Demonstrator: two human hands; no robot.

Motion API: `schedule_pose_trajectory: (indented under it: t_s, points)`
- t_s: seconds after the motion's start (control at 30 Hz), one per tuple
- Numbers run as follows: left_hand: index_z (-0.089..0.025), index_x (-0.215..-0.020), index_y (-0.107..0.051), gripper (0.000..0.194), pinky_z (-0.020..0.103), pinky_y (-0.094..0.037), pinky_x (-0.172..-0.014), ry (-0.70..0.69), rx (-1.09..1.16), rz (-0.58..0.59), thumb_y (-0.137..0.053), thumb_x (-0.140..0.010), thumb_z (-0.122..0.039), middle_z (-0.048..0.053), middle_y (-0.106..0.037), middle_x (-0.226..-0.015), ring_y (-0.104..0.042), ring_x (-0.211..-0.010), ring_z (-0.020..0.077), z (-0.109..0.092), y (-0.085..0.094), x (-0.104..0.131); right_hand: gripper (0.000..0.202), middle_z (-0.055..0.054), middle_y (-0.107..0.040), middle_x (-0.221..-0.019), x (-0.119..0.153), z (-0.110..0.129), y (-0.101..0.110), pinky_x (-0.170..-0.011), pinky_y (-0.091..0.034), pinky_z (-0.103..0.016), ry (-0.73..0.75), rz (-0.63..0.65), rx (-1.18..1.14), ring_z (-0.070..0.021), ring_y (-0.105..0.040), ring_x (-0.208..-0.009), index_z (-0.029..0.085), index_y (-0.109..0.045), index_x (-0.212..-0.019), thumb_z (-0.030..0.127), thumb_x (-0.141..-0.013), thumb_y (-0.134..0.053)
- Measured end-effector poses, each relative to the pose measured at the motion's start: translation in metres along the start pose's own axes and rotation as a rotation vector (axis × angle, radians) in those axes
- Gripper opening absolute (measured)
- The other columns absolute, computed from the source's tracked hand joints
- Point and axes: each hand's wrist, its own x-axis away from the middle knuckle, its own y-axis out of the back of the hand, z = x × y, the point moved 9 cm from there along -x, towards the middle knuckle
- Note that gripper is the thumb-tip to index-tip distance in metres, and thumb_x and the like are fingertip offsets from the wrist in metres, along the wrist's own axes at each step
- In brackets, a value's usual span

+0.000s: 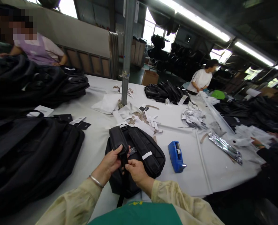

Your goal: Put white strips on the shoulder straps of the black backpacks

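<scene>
A black backpack [134, 137] lies on the white table in front of me, its shoulder straps facing up. One strap carries a white band [146, 155]. My left hand [111, 160] is closed around the lower end of the left shoulder strap [117, 137]. Close beside it, my right hand [135, 170] pinches the dark webbing below that strap, fingers curled. A small shiny clear packet [132, 151] shows on the backpack near my left fingertips. To the right of the bag stands a blue tape dispenser [176, 156].
Black bags are piled at the left [33, 150] and far back [167, 92]. A metal post [127, 53] rises from the table, with paper scraps [141, 120] around its foot. Silver packets [225, 148] lie at right. Co-workers are at the far left, back right and right edge.
</scene>
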Motion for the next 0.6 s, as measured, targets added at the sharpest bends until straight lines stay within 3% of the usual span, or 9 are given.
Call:
schedule_pose_trajectory:
  t_s: [0.1, 0.23, 0.3, 0.37, 0.47, 0.6]
  points:
    - [-0.005, -0.092, -0.072, 0.018, 0.028, -0.058, -0.053, 0.042, -0.009, 0.041, -0.06, -0.092, -0.019, 0.017, -0.074, -0.083, -0.07, -0.064, 0.0211, 0.0, -0.001, 0.001, 0.031, -0.004, -0.068, -0.064, 0.0, 0.002, 0.0, -0.06, -0.05, -0.029, -0.003, -0.081, 0.017, -0.0155, -0.061, -0.056, 0.014, -0.067, -0.074, 0.043, -0.066, -0.076]
    - [-0.006, -0.093, -0.073, 0.026, 0.024, -0.042, -0.031, 0.153, -0.07, 0.12, -0.058, -0.094, -0.027, 0.015, -0.073, -0.074, -0.055, -0.04, 0.0144, 0.002, -0.004, 0.003, 0.027, -0.003, -0.067, -0.065, -0.009, 0.033, -0.015, -0.063, -0.051, -0.03, 0.119, -0.07, 0.003, -0.0156, -0.061, -0.057, 0.016, -0.067, -0.072, 0.041, -0.068, -0.076]
    - [-0.006, -0.094, -0.073, 0.026, 0.025, -0.045, -0.033, 0.155, -0.084, 0.118, -0.057, -0.094, -0.027, 0.016, -0.073, -0.076, -0.057, -0.042, 0.0154, -0.006, -0.005, 0.003, 0.027, -0.003, -0.068, -0.068, -0.006, 0.033, -0.019, -0.064, -0.051, -0.031, 0.129, -0.035, 0.002, -0.0158, -0.062, -0.058, 0.016, -0.069, -0.076, 0.041, -0.07, -0.074]
    - [-0.006, -0.094, -0.073, 0.023, 0.027, -0.056, -0.045, 0.116, -0.081, 0.097, -0.058, -0.094, -0.024, 0.017, -0.074, -0.083, -0.066, -0.055, 0.0191, -0.02, -0.005, 0.002, 0.029, -0.004, -0.069, -0.07, 0.001, 0.018, -0.019, -0.062, -0.05, -0.03, 0.083, -0.026, 0.011, -0.0159, -0.062, -0.058, 0.015, -0.069, -0.078, 0.043, -0.071, -0.074]
    - [-0.005, -0.092, -0.072, 0.018, 0.03, -0.062, -0.064, 0.029, -0.069, 0.091, -0.058, -0.093, -0.017, 0.018, -0.075, -0.091, -0.072, -0.073, 0.021, -0.038, -0.009, -0.001, 0.029, -0.005, -0.069, -0.069, 0.008, 0.0, -0.013, -0.057, -0.048, -0.029, 0.012, -0.11, 0.027, -0.016, -0.061, -0.056, 0.016, -0.067, -0.076, 0.043, -0.07, -0.075]
    - [-0.004, -0.096, -0.071, 0.025, 0.029, -0.06, -0.057, 0.086, -0.116, 0.128, -0.052, -0.096, -0.02, 0.017, -0.075, -0.085, -0.071, -0.066, 0.0206, -0.039, -0.016, -0.004, 0.019, -0.002, -0.068, -0.069, 0.0, 0.041, -0.026, -0.066, -0.05, -0.029, 0.185, -0.106, 0.075, -0.0149, -0.062, -0.061, 0.017, -0.067, -0.074, 0.035, -0.076, -0.069]
